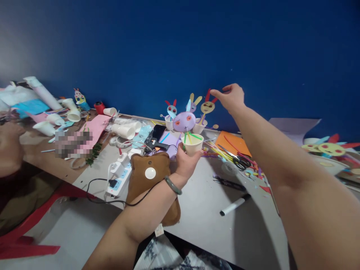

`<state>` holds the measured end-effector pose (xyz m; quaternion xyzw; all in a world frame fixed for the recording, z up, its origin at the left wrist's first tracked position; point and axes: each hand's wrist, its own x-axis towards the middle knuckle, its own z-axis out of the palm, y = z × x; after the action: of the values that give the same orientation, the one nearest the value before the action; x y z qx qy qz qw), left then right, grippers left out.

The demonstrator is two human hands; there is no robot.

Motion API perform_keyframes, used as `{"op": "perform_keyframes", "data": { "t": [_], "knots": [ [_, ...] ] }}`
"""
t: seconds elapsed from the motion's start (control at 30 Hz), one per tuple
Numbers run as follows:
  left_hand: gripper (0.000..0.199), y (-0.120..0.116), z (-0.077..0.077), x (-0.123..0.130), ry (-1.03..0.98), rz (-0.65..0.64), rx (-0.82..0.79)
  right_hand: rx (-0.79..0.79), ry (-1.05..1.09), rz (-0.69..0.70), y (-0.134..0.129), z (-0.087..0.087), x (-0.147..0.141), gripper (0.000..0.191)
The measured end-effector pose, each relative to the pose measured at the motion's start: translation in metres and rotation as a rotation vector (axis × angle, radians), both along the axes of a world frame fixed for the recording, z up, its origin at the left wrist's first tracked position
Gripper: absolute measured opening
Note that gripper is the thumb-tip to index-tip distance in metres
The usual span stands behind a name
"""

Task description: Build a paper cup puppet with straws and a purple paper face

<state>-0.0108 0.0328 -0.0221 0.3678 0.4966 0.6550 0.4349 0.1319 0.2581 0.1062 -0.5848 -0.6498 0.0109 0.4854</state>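
Far left: another person's arm (9, 153) at the edge of the counter (202, 225); near it, a pink paper sheet (98, 125) and loose white paper cups (46, 128).

Next, a white and blue power strip (120, 178), its black cable (104, 202) looping toward the left forearm. A brown, soft, rectangular pouch (149, 165) lies under that arm. A black glue gun (157, 145) sits just beyond (whether hot, cannot tell). A brush against the nozzle could burn, if it is on; an arm catching the cable could drag the gear about.

Centre: left hand (188, 163) closed round a cream paper cup (193, 144) with green and yellow strips at its mouth. A purple oval paper face (184, 122) shows just above the cup. Too hard a squeeze could buckle the thin wall; a tilt could shift the strips.

Behind, a tan paper face with red ears (207, 107) stands at a pale cup. Right hand (234, 98) raised beside it, fingers loosely curled and parted, nothing clearly in them (contact with an ear, cannot tell). A careless sweep there could bend the ear or topple the light figure.

Right: black-handled scissors (241, 163) among thin coloured strips, orange paper (232, 142) behind; nearer, a white marker with black ends (234, 205), which could roll if nudged.
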Motion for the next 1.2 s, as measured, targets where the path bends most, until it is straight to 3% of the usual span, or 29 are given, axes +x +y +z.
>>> {"op": "perform_keyframes", "data": {
  "t": [0.07, 0.17, 0.3, 0.37, 0.5, 0.63, 0.73, 0.83, 0.97, 1.07, 1.2],
  "knots": [
    [0.056, 0.0, -0.001, 0.0, -0.021, -0.008, 0.008, 0.019, 0.107, -0.092, -0.018, 0.0, 0.006, 0.048],
    [0.057, 0.001, -0.002, 0.0, -0.058, -0.031, 0.021, 0.097, 0.155, 0.011, -0.054, -0.01, 0.015, 0.017],
    [0.056, 0.002, -0.003, 0.0, -0.175, -0.157, 0.083, -0.131, 0.164, 0.23, -0.108, -0.038, 0.029, 0.027],
    [0.055, 0.002, -0.002, -0.001, -0.255, -0.251, 0.114, -0.337, 0.219, 0.364, -0.133, -0.054, 0.036, 0.035],
    [0.053, 0.0, -0.001, -0.002, -0.344, -0.404, 0.133, -0.573, 0.386, 0.502, -0.163, -0.079, 0.048, 0.051],
    [0.056, -0.001, 0.0, -0.003, -0.344, -0.45, 0.101, -0.706, 0.433, 0.65, -0.174, -0.093, 0.053, 0.062],
    [0.055, -0.001, 0.0, -0.003, -0.303, -0.462, 0.127, -0.723, 0.467, 0.727, -0.178, -0.094, 0.052, 0.059],
    [0.052, 0.0, 0.0, -0.004, -0.266, -0.445, 0.146, -0.67, 0.504, 0.711, -0.18, -0.091, 0.052, 0.049],
    [0.057, 0.003, 0.0, -0.005, -0.291, -0.375, 0.126, -0.589, 0.566, 0.589, -0.178, -0.087, 0.064, 0.047],
    [0.061, 0.006, 0.0, -0.007, -0.29, -0.26, 0.09, -0.66, 0.42, 0.617, -0.178, -0.08, 0.08, 0.042],
    [0.06, 0.007, -0.001, -0.007, -0.223, -0.192, 0.084, -0.91, 0.021, 0.913, -0.184, -0.067, 0.093, 0.038]
  ]
}}
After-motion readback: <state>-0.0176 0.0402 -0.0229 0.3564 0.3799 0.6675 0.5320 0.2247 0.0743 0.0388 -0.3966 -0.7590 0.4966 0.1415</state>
